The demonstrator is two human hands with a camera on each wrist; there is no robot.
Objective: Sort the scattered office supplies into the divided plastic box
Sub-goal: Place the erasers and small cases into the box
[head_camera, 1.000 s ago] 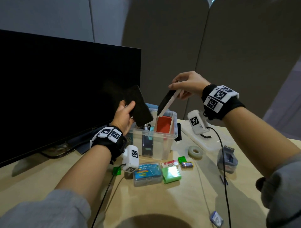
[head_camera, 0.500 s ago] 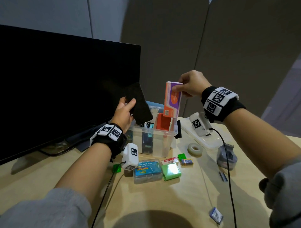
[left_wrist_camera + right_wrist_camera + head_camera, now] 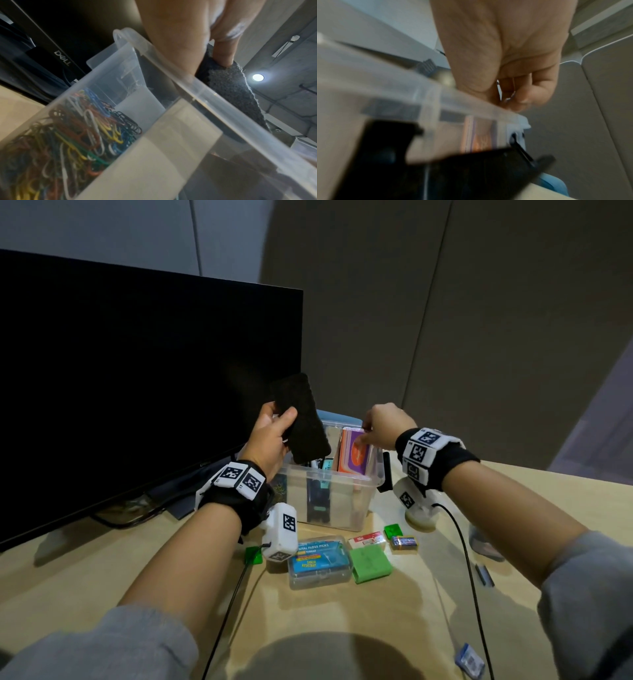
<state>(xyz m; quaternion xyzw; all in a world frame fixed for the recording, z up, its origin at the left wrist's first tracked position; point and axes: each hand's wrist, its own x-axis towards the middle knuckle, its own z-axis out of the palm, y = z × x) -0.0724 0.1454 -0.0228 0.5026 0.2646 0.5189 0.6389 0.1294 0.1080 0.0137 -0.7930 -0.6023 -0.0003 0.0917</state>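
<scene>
On wooden desk (image 3: 102, 570), grey panels behind: box (image 3: 329, 494) at 12, monitor (image 3: 137, 378) at 10, supplies at 6. My left hand (image 3: 270, 436) grips pad (image 3: 301, 419) above box; right hand (image 3: 383, 426) pinches packet (image 3: 352, 453) inside, right compartment.
</scene>
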